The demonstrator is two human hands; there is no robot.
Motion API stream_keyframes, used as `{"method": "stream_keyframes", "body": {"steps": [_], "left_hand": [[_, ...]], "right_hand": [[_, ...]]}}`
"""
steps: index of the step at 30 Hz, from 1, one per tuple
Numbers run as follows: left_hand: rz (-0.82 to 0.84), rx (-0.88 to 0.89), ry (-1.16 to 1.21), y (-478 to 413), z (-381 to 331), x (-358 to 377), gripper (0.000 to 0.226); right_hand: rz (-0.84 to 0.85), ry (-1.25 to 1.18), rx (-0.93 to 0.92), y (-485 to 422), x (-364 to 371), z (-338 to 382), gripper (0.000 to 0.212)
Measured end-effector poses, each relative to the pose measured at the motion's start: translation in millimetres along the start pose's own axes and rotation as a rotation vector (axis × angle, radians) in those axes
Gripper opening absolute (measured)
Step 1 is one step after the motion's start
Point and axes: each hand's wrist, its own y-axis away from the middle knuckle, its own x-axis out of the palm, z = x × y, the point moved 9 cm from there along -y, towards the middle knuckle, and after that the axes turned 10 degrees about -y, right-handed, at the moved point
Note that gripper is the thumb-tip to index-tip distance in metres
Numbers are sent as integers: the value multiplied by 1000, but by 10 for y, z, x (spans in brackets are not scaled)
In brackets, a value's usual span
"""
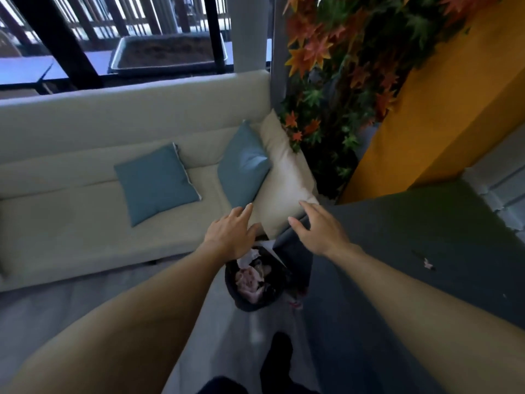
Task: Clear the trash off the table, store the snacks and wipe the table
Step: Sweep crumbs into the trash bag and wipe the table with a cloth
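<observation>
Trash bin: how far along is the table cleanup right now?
Done: crumpled trash lies in the bin. In hand: nothing; the left hand and right hand hover open by the bin. Left: a small scrap lies on the grey table; no snacks or cloth show, so storing and wiping cannot be judged.

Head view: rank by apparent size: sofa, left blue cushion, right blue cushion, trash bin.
1. sofa
2. left blue cushion
3. right blue cushion and trash bin: look about alike; the bin is nearer the camera and partly hidden by the left hand, so no ranking.
</observation>
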Motion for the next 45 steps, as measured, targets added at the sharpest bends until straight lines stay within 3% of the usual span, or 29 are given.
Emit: {"method": "stream_keyframes", "body": {"steps": [13,33,37,41,45], "left_hand": [[258,-41,37,-996,655,1489,65],[532,-186,188,-1864,1338,5147,58],[492,-213,268,-1868,1383,5434,69],[403,-283,353,-1891,1435,5439,65],[466,-453,418,-1844,1615,5531,80]], "right_hand": [[206,-8,198,-877,1398,-763,67],[448,-97,553,-1518,4288,-2994,65],[455,-129,591,-1587,4546,-3258,68],[419,-174,578,-1657,4625,-3299,67],[408,-182,584,-1627,4645,-3225,72]]}}
